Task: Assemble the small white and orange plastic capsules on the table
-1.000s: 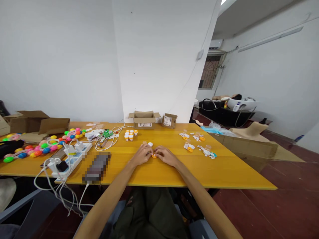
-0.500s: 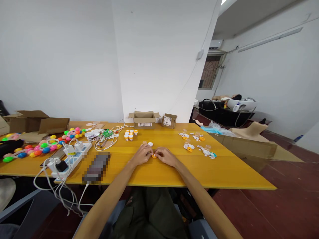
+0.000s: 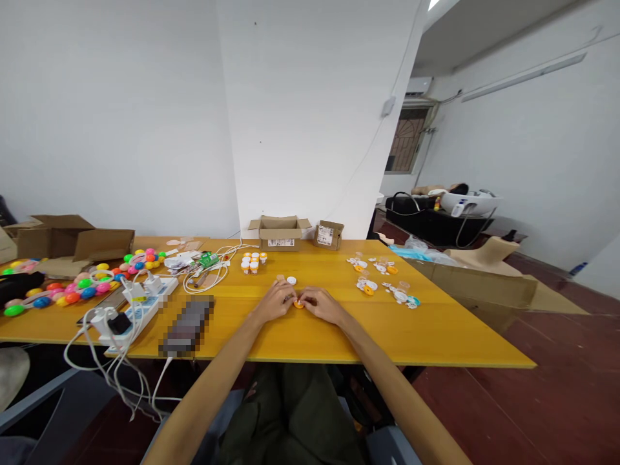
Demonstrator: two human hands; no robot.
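Observation:
Both hands meet over the middle of the yellow table (image 3: 271, 342). Between the fingertips is a small round orange plastic part (image 3: 299, 305) with a bit of white on top, at or just above the tabletop. My left hand (image 3: 276, 302) is closed, its fingertips pinching the part's left side. From the right, my right hand (image 3: 322, 305) pinches at the same part, its fingers curled; the exact contact is too small to see. Just beyond the hands lies a white round cap (image 3: 291, 281).
Several white-and-orange small jars (image 3: 252, 263) stand behind to the left, below an open cardboard box (image 3: 279, 242) and a smaller carton (image 3: 329, 235). Groups of loose plastic parts (image 3: 368, 286) lie to the right. At left are a power strip (image 3: 145, 310), cables, a pixelated phone (image 3: 188, 326) and colourful balls (image 3: 72, 296).
Almost nothing differs. Both hands stay at the orange part with barely visible finger movement, and the view has shifted very slightly.

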